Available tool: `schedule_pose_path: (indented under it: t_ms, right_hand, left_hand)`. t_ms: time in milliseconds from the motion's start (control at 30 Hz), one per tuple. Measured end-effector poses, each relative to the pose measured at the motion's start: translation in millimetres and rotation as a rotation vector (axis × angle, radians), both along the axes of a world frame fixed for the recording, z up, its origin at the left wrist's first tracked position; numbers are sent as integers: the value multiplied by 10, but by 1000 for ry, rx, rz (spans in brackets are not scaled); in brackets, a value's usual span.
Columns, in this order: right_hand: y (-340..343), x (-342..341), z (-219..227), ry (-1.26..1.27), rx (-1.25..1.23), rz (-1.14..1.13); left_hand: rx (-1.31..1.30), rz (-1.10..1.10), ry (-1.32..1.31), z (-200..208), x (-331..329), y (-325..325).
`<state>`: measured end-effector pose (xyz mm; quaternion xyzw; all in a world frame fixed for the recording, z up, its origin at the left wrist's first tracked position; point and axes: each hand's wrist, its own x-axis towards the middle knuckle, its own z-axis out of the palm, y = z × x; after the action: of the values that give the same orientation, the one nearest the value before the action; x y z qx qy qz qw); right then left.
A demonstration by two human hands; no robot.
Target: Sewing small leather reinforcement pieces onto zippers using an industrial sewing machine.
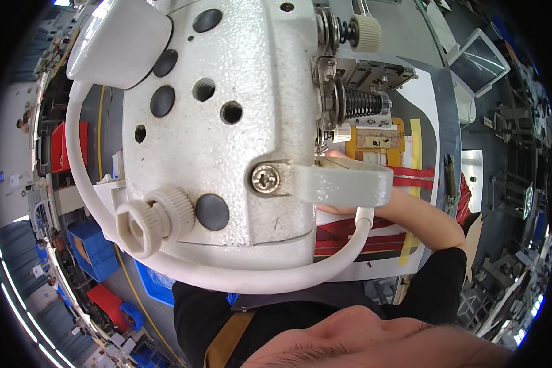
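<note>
A large white sewing machine head (pixel 227 141) fills the middle of the view and hides most of the work area. My right forearm (pixel 426 218) bends in from the lower right and passes behind the machine's light-grey lever (pixel 346 186). Only a bit of my right hand (pixel 335 154) shows above that lever, so its fingers are mostly hidden. A red strip with a grey line along it, like a zipper (pixel 414 177), lies beside the hand. More red strips (pixel 365 242) lie below the forearm. I cannot make out my left hand behind the machine.
A yellow-orange plate (pixel 400 138) sits past the spring tension parts (pixel 362 103). A white cable (pixel 251 282) loops around the machine's near side. Blue crates (pixel 92 248) and red bins (pixel 60 150) stand on the left. A screen on a stand (pixel 481 55) is at far right.
</note>
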<state>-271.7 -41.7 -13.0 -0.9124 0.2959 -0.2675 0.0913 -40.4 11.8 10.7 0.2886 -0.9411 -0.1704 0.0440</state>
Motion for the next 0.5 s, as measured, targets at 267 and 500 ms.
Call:
schedule_pose_path:
  t_ms: [267, 500]
  right_hand:
    - [250, -145, -288, 179, -20, -68]
    - [364, -253, -38, 86, 197, -202]
  left_hand:
    - [134, -3, -15, -468, 116, 73]
    - [336, 24, -14, -344, 60, -10]
